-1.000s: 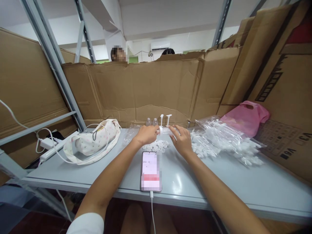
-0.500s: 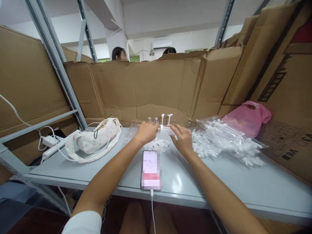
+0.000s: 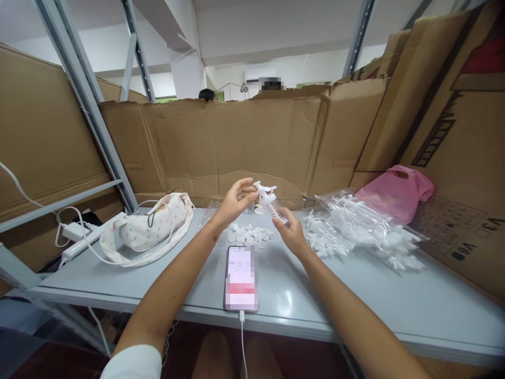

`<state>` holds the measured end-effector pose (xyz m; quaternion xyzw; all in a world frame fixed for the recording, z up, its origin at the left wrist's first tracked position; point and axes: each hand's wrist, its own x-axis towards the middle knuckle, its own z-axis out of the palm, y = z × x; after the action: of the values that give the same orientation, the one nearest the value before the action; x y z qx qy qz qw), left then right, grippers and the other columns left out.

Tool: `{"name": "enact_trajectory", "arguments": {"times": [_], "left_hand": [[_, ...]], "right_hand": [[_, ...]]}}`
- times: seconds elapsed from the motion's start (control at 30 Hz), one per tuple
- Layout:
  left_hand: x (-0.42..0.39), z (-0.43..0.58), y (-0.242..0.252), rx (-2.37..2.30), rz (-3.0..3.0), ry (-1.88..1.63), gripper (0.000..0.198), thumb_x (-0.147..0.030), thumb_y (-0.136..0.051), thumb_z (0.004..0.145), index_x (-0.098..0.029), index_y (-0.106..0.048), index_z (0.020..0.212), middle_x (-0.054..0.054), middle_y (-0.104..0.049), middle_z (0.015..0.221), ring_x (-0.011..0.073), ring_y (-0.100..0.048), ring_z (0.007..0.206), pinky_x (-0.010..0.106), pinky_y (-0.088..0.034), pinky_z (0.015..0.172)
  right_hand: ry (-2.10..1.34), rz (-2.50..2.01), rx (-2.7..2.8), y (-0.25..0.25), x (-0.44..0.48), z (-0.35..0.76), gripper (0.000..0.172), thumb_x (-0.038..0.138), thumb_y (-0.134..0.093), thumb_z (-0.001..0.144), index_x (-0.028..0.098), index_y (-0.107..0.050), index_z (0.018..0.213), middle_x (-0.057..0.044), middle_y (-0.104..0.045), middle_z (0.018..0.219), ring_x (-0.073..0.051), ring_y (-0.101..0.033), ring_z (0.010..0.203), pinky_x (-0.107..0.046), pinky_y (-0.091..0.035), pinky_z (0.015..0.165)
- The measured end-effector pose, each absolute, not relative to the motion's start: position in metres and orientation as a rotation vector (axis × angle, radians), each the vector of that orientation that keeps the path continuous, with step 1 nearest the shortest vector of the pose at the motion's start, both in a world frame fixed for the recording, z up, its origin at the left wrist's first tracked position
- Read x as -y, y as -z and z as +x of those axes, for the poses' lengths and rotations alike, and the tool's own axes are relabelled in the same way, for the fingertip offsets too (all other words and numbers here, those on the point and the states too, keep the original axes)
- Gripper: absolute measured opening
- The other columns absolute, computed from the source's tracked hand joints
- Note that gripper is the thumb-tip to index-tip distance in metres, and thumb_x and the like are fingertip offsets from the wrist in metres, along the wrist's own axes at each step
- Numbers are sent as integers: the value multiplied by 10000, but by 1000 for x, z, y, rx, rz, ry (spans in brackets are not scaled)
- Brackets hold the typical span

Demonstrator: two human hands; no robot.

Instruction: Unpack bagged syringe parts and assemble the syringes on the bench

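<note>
Many small white pieces (image 3: 250,235) lie on the tabletop (image 3: 292,295); beyond them the right hand (image 3: 291,230) wraps round a raised, tilted clear bottle (image 3: 271,205); the left hand (image 3: 236,200), half open, is at the bottle's white top (image 3: 268,188), whether gripping I cannot tell.

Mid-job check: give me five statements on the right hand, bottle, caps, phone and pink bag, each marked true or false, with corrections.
1. The right hand holds the bottle. True.
2. The bottle stands upright. False: it is tilted in that hand.
3. The caps lie beyond the phone. True.
4. The phone is unplugged. False: a cable runs into its near edge.
5. The pink bag lies to the right of the bottle. True.
</note>
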<state>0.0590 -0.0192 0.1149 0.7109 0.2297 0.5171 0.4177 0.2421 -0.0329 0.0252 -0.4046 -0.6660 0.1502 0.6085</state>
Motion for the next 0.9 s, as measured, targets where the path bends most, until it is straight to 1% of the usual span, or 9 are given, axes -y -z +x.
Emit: {"name": "enact_trajectory", "arguments": {"times": [0.1,0.17,0.23,0.33,0.47,0.57,0.73,0.83,0.9], "left_hand": [[20,65,-110,-584,1635,-1203,550,-324,-651,750,-209,-449,1249,133,-511,1266,237,-513,1125,358,-423,900],[22,69,-107,-597,1543,-1178,561,-347,-645,757,-194,-449,1259,147,-514,1271,251,-491,1160,364,-414,913],[23,71,-105,-562,1477,-1104,527,-389,-622,773,-153,-489,1225,166,-562,1209,262,-519,1131,373,-420,905],[26,72,-104,-405,1444,-1045,479,-425,-624,764,-122,-570,1131,161,-625,1104,263,-560,1077,371,-432,893],[25,77,-103,-329,1403,-1117,420,-462,-636,736,-119,-648,978,128,-657,1018,247,-603,992,346,-462,835],[23,84,-102,-454,1303,-1246,368,-465,-664,701,-110,-656,799,101,-670,886,209,-642,832,326,-483,752],[24,98,-107,-568,1256,-1401,364,-451,-718,626,-105,-623,685,77,-657,722,171,-626,633,302,-484,627],[24,105,-110,-601,1270,-1486,350,-443,-715,630,-111,-612,670,69,-648,687,159,-610,600,286,-471,596],[21,109,-110,-600,1307,-1459,337,-440,-705,646,-120,-617,706,69,-655,728,166,-616,632,289,-470,610]], "right_hand": [[-593,-862,1489,-27,37,236,401,510,-515,779,187,-561,1012,-8,-548,727,-132,-481,601,-249,-376,513],[-767,-781,1498,-29,41,232,394,515,-525,772,190,-558,992,18,-480,656,-98,-397,513,-229,-299,443],[-924,-695,1521,-31,44,228,383,526,-534,764,191,-554,948,33,-428,620,-81,-340,475,-225,-244,417],[-1100,-638,1509,-37,49,226,392,561,-547,736,195,-535,877,34,-413,609,-74,-318,465,-223,-200,409],[-1224,-645,1493,-40,52,224,445,599,-532,726,188,-520,898,48,-396,557,-60,-276,435,-212,-154,405],[-1177,-742,1465,-38,50,221,480,608,-563,697,188,-500,919,65,-385,520,-53,-278,393,-202,-158,381],[-889,-874,1497,-31,46,218,408,555,-546,734,195,-489,914,61,-422,529,-67,-329,388,-215,-250,379],[-630,-960,1542,-31,45,222,353,494,-556,746,188,-516,918,33,-485,583,-91,-404,462,-230,-324,438],[-546,-992,1539,-33,45,225,334,476,-552,752,188,-524,917,21,-512,616,-107,-439,509,-237,-352,477]]}}
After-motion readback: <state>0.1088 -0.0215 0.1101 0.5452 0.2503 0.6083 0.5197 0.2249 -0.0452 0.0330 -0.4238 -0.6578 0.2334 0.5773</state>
